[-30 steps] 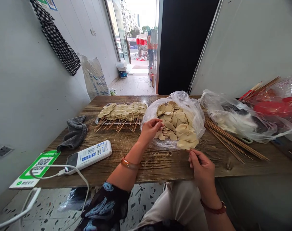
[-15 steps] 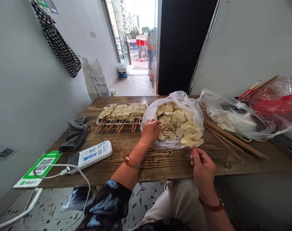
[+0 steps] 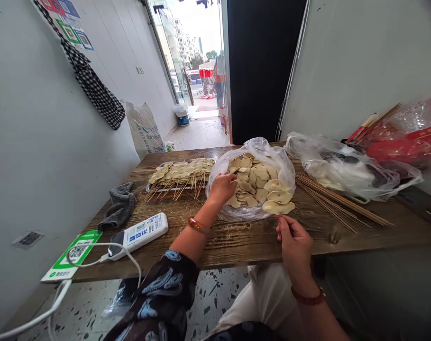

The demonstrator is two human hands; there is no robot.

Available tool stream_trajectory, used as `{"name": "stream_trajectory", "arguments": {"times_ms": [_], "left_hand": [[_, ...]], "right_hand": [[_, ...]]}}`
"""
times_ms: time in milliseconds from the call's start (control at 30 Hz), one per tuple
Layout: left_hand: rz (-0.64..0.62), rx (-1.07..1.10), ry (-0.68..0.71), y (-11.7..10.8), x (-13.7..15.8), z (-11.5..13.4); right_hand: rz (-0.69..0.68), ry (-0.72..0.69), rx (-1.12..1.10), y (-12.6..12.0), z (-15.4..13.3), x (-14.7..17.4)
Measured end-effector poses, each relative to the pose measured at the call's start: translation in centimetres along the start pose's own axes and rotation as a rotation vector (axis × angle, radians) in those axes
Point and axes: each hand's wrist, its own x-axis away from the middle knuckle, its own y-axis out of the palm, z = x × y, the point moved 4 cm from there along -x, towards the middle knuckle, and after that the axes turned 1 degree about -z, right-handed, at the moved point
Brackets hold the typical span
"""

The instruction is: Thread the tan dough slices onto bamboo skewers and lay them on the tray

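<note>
My right hand (image 3: pixel 295 239) is closed in a pinch on the lower end of a bamboo skewer. Thin pale-yellow slices that look like potato (image 3: pixel 278 196) are threaded on that skewer, stacked over the right rim of a clear plastic bag (image 3: pixel 218 166). Inside the bag lies a heap of loose slices (image 3: pixel 252 179). At the bag's left side, my left hand (image 3: pixel 222 188) has its fingers curled in against the heap; whatever they may hold is hidden. Beyond it, finished skewers of slices (image 3: pixel 181 172) lie in rows on a metal tray (image 3: pixel 149 188).
Bare bamboo skewers (image 3: pixel 338 201) lie to the right, beside another plastic bag (image 3: pixel 329 166) and red packaging (image 3: pixel 396 147). On the left are a grey cloth (image 3: pixel 118 206), a white power bank (image 3: pixel 140 233) with its cable, and a green QR card (image 3: pixel 73 255). The wooden table's (image 3: pixel 233 244) front edge is near my legs.
The view has tilted up and shifted slightly, so things sit a little differently in the picture. Both hands keep nearly the same places at the bag, the right still pinching the skewer.
</note>
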Motion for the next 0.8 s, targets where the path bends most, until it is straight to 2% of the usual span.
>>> {"name": "stream_trajectory", "arguments": {"times_ms": [133,200,333,433,667,800], "left_hand": [[-0.008,-0.012,-0.006,-1.1,-1.1,-0.7],[-0.052,-0.042,0.009,-1.4,-1.2,-1.1],[-0.175,-0.172,0.082,-1.2,-0.7,-1.4],[-0.207,-0.285,0.108,-0.7,-0.2,-1.4],[-0.196,-0.370,0.108,-0.3,0.4,-1.1],[-0.105,-0.332,0.150,-0.6,0.7,-0.7]], "right_hand": [[-0.015,0.009,0.003,-0.1,0.2,0.0],[-0.017,0.009,0.016,-0.1,0.4,-0.1],[-0.026,-0.007,0.022,-0.2,0.5,-0.2],[-0.042,-0.016,0.013,-0.1,0.4,-0.2],[-0.060,-0.018,0.030,0.0,0.2,-0.2],[-0.059,-0.034,0.049,0.0,0.0,-0.2]]}}
